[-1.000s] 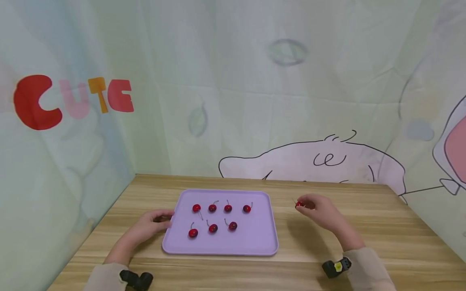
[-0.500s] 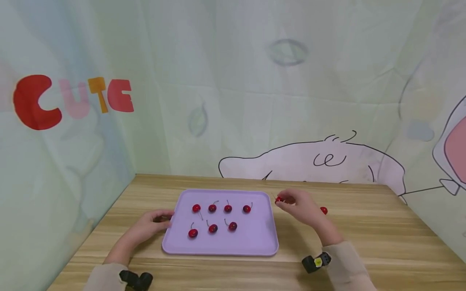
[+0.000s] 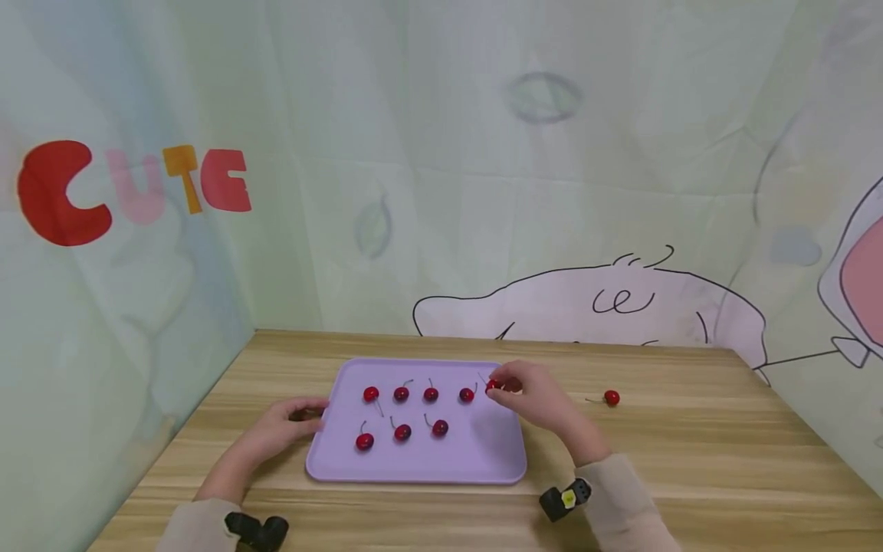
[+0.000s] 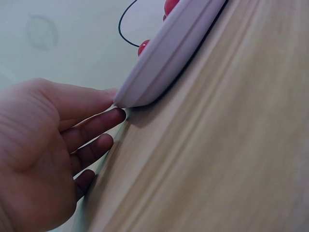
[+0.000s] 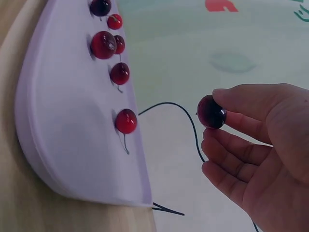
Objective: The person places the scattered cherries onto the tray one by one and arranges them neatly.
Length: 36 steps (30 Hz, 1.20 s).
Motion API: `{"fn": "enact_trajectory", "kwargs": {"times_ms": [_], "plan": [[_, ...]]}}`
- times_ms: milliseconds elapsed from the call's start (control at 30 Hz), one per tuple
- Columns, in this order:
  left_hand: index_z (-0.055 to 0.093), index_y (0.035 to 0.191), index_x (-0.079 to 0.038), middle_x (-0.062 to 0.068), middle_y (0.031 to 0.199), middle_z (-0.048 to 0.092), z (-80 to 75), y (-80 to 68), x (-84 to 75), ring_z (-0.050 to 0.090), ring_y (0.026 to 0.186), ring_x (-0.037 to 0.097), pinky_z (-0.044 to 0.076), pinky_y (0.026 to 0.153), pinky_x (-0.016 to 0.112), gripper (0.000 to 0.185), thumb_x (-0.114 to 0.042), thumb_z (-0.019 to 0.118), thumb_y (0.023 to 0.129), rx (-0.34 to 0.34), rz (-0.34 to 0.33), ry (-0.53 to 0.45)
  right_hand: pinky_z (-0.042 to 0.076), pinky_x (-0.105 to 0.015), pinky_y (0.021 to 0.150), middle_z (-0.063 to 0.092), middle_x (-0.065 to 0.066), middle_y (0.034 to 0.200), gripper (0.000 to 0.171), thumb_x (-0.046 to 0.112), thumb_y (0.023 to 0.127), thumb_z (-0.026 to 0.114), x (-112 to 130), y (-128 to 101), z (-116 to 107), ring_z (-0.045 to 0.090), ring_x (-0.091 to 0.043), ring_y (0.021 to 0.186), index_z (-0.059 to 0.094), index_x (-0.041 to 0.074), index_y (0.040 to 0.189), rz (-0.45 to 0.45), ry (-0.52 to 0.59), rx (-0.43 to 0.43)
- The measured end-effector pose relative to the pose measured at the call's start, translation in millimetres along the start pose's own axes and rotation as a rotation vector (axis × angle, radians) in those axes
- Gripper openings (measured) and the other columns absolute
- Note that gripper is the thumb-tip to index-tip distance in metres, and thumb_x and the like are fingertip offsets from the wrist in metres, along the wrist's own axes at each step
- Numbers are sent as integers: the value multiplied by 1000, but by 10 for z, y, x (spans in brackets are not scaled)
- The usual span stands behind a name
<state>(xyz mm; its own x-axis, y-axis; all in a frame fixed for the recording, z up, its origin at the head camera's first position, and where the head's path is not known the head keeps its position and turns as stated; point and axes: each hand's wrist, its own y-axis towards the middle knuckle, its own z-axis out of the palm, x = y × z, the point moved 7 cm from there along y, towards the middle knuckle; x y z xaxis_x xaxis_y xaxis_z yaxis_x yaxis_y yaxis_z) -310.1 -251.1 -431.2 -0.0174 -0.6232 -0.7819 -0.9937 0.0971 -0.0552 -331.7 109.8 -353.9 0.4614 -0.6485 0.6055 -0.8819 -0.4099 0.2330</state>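
Note:
Several red cherries with stems lie in two rows on a purple tray (image 3: 483,460). My right hand (image 3: 534,395) pinches a cherry (image 5: 211,112) between thumb and fingers above the tray's right part. Just left of it, the nearest cherry (image 3: 467,395) in the back row lies on the tray. At the tray's left side, my left hand (image 3: 286,425) holds the edge, thumb (image 4: 107,96) on the rim and index fingertip beneath it, the other fingers beside the tabletop.
One more cherry (image 3: 612,398) lies on the wooden table (image 3: 662,452), right of the tray. A printed curtain (image 3: 469,192) hangs behind the table and along its sides.
My right hand has carried its cherry leftward from the table over the tray's right side. The cherry left on the table has come into view. My left hand stays at the tray edge.

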Motion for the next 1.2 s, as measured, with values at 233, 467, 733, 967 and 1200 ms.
{"fn": "enact_trajectory", "kwargs": {"times_ms": [233,467,733,967,1200], "plan": [[56,130,2,24,132,54,3,-10,-7,48,121,40,37,102,58,44,-19,64,92,4,0,-18,50,-23,69,67,-2,89,16,13,86,71,96,17,200,59,-11,79,70,3,97,-85,2,52],[56,130,2,24,133,53,3,-13,-8,48,120,40,37,102,58,44,-18,63,92,9,0,-20,49,-22,66,66,1,86,13,13,86,71,100,22,376,56,-11,76,71,4,96,-67,17,112],[56,131,1,23,133,54,3,-3,10,49,120,39,38,102,57,44,-20,63,93,9,-9,-15,47,-21,64,64,2,83,18,11,85,71,50,9,534,53,-9,74,70,1,100,-37,26,160],[56,131,0,23,133,53,2,-3,12,49,120,39,38,101,57,45,-21,64,92,2,-12,-6,48,-23,65,63,1,83,14,8,84,71,10,-6,610,54,-11,75,70,3,97,-16,29,185],[56,131,0,23,134,53,-1,-2,17,48,122,40,37,102,58,45,-21,64,92,2,-9,-5,48,-23,66,63,3,82,10,9,85,71,-21,-11,647,55,-10,74,70,6,95,4,20,215]]}}
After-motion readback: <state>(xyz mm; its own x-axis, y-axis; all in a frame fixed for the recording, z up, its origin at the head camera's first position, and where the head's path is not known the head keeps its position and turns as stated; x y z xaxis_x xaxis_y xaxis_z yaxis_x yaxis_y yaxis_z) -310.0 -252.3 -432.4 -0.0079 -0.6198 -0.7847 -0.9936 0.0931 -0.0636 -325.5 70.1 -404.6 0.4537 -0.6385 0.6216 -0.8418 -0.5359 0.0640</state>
